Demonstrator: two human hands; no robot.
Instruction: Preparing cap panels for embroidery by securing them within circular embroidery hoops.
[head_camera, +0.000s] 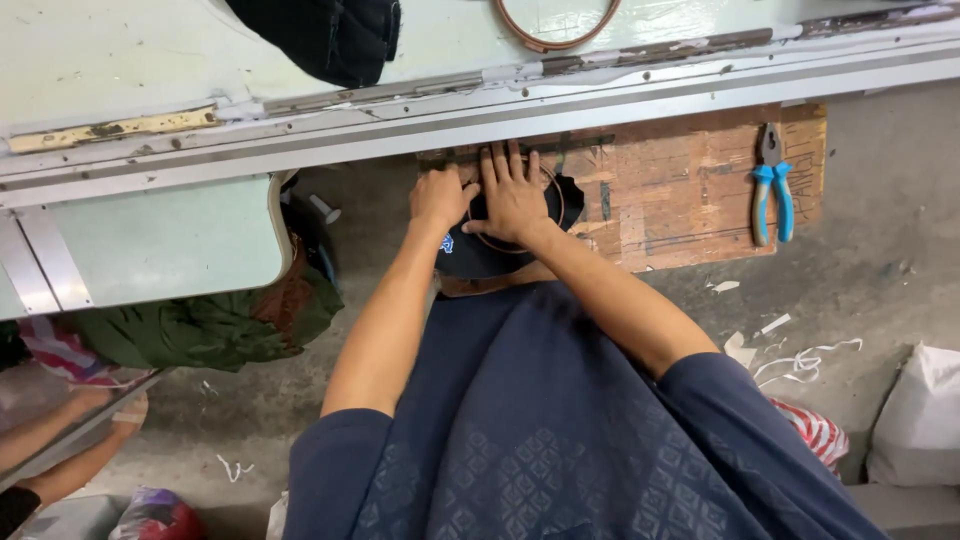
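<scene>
From the head camera, looking straight down, both hands are pressed onto a dark piece of cloth (480, 255) that lies on a worn wooden board (690, 190) on the concrete floor. The right hand (512, 195) lies flat with its fingers spread apart, palm down over a thin ring (553, 205) set on the cloth, as if to keep ring and fabric from sliding. The left hand (440, 197) sits just beside it, touching it, its fingers curled under so that I cannot tell whether they pinch the cloth or only lean on it. The cloth sits at the board's near left corner, partly hanging off the edge toward the person's dark blue shirt.

Right above the fingertips runs a long grey metal rail (560, 105) along the edge of a pale green table (130, 60); it crowds the far side of the work, leaving little room beyond the fingers. On the board, well apart to the right, lie pliers with blue handles (772, 185). On the table rest a dark garment (330, 35) and 1 copper-coloured hoop (555, 25), partly cut off by the frame. To the left, a heap of green fabric (210, 325) sits under a table corner. White scraps (800, 360) litter the floor at the right, near a white bag (915, 415). Another person's arm (60, 445) shows at the lower left.
</scene>
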